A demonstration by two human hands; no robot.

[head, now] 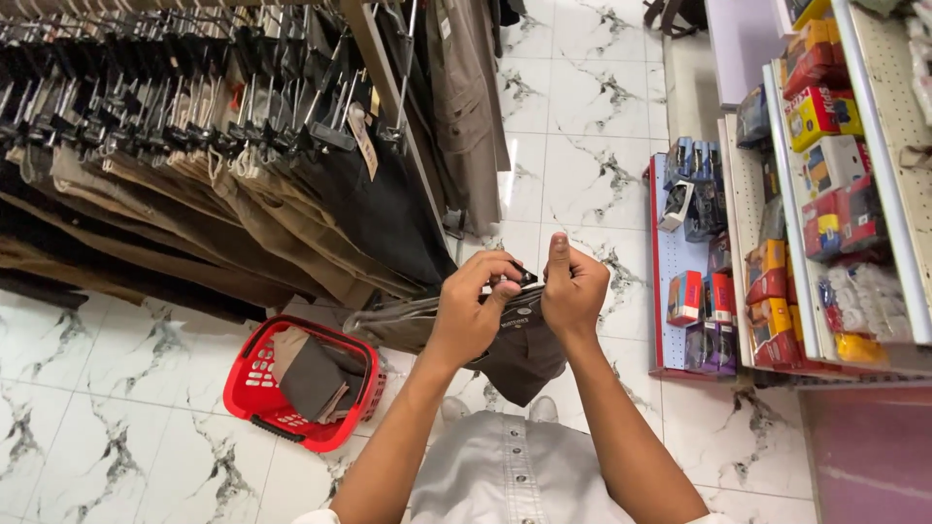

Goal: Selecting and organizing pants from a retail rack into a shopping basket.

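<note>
My left hand (472,309) and my right hand (573,288) are raised together in front of me, both pinching a black clip hanger (524,277). A pair of dark grey-brown trousers (519,354) hangs from that hanger, folded, below my hands. The left fingers press the clip from the left, the right thumb points up beside it. My arms reach up from a light grey shirt (505,475).
A rack of hanging trousers (223,184) in tan, brown and black fills the upper left. A red shopping basket (254,378) with folded trousers stands on the marble floor at lower left. Shelves with boxed goods (815,184) line the right.
</note>
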